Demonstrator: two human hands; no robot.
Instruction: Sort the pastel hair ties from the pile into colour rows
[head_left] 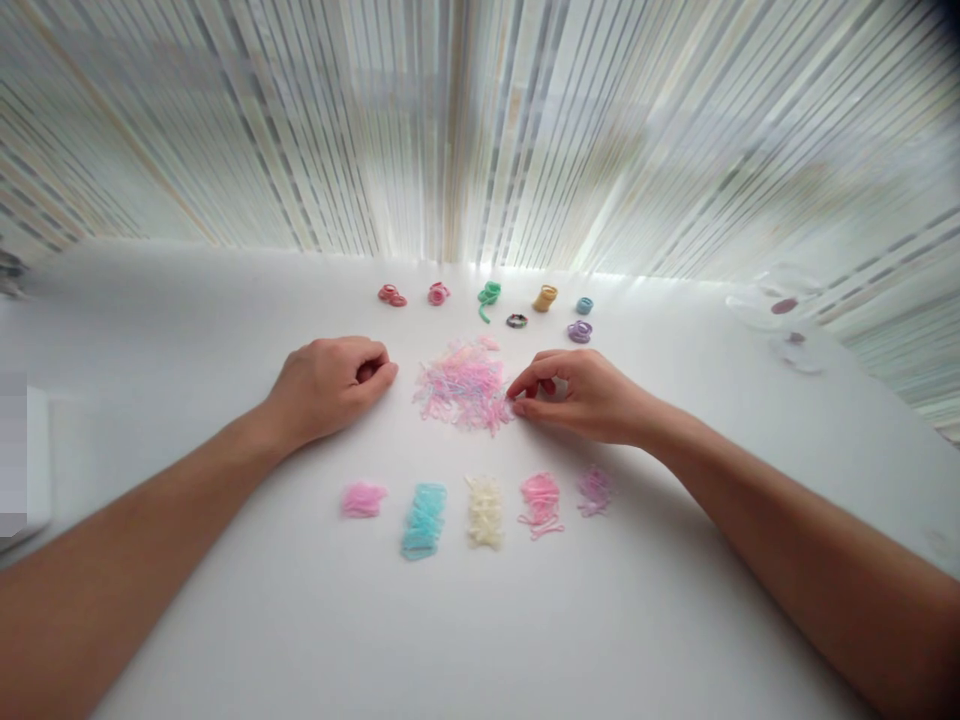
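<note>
Right hand (592,395): fingers (535,374) narrowed to a pinch, tips at the right margin of the loose, mixed pile of thin pastel elastic bands (461,385). Cannot tell whether a band is between them. Left hand (326,390): curled, thumb meeting index, apart from the pile on its left; nothing seen in it.

Pile lies mid-way across the white bench (480,640), nearer its far edge than the groups below.

Progress, judged from layout: part-way. Five single-colour groups lie in a row toward the bench's near edge, left to right: small orchid-pink clump (364,500), tall turquoise stack (424,520), cream stack (484,512), rose-pink stack (541,500), pale mauve clump (595,491). Left over: the pile, mostly pink and lilac strands.

Toward the far edge: coiled red (392,295), pink (439,293), green (490,292), mustard (546,298), blue (585,305) and purple bands (580,331), plus a dark multicoloured ring (517,320). Clear objects with dark-red spots (784,306) near the far right corner; pale box-like object (34,460) at the left edge. Striped curtain (450,120) beyond the far edge.

Obstruction: overlapping strands likely hinder single picks; neither forearm crosses the row.
</note>
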